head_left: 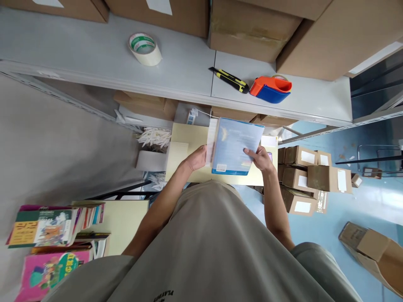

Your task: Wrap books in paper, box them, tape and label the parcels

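Over the pale yellow tabletop (185, 138), a light-blue paperback book (236, 147) is clasped by the right hand (260, 158), its clear plastic sleeve (210, 142) pinched by the left hand (197, 158); mostly sleeved, not sealed yet imo.

On the grey shelf (94, 54) we see a tape roll (145, 48), a yellow-black knife (229, 79) and, just beside it, an orange-blue dispenser (271, 88), with big cartons (252, 29) behind. Small labelled boxes (311, 176) are stacked on the blue floor (346, 209) at our right. Books (47, 226) are piled at our left.
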The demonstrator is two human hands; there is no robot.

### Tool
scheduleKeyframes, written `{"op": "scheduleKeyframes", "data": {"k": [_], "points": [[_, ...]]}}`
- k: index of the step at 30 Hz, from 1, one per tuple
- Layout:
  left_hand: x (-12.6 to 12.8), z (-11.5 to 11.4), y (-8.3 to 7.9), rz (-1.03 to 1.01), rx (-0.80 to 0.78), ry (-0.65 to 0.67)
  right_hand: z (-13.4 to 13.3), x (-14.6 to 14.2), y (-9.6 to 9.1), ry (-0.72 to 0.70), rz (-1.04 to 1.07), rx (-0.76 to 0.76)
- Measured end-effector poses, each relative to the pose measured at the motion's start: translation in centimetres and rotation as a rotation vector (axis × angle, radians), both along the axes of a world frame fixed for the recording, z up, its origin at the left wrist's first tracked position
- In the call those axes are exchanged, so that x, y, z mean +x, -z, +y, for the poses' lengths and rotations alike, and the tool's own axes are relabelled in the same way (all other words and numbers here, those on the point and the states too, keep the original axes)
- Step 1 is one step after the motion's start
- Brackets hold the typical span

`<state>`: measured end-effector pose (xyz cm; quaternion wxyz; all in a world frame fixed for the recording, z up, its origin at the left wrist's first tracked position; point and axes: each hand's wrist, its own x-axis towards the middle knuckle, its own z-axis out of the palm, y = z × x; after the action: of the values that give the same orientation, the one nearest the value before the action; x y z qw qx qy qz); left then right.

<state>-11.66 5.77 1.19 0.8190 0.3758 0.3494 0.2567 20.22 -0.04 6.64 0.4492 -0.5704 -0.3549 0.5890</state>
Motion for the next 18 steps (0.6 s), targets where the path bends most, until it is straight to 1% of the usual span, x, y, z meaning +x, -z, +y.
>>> {"op": "scheduleKeyframes", "data": {"k": [3,5,6,8,10,12,13,14,16,18], "points": [[0.6,-0.3,-1.7,0.022,0.054,0.000,-0.1,-0.3,0.9,-0.008,0.010,-0.030],[0.8,-0.6,-2.1,0.082,0.094,-0.022,-0.3,-0.5,1.8,-0.004,0.021,-0.045],[0.9,-0.7,-2.0,0.113,0.111,-0.036,-0.3,-0.5,2.3,-0.003,0.023,-0.054],[1.0,-0.9,-1.4,0.165,0.142,-0.059,-0.1,-0.6,3.6,-0.001,0.005,-0.081],[1.3,-0.9,-0.3,0.251,0.202,-0.080,0.3,-1.0,5.0,0.047,-0.079,-0.137],[1.9,-0.9,0.9,0.420,0.314,-0.074,0.6,-2.1,6.1,0.139,-0.185,-0.214],[2.2,-1.0,1.5,0.538,0.380,-0.056,0.6,-2.9,6.6,0.164,-0.207,-0.246],[2.5,-1.2,2.0,0.665,0.443,-0.028,0.5,-4.0,6.9,0.161,-0.197,-0.267],[3.2,-1.9,2.7,0.885,0.543,0.053,0.1,-6.7,7.3,0.069,-0.100,-0.280],[3.8,-3.0,3.3,0.997,0.602,0.134,-0.7,-9.5,7.4,-0.049,-0.006,-0.268]]}}
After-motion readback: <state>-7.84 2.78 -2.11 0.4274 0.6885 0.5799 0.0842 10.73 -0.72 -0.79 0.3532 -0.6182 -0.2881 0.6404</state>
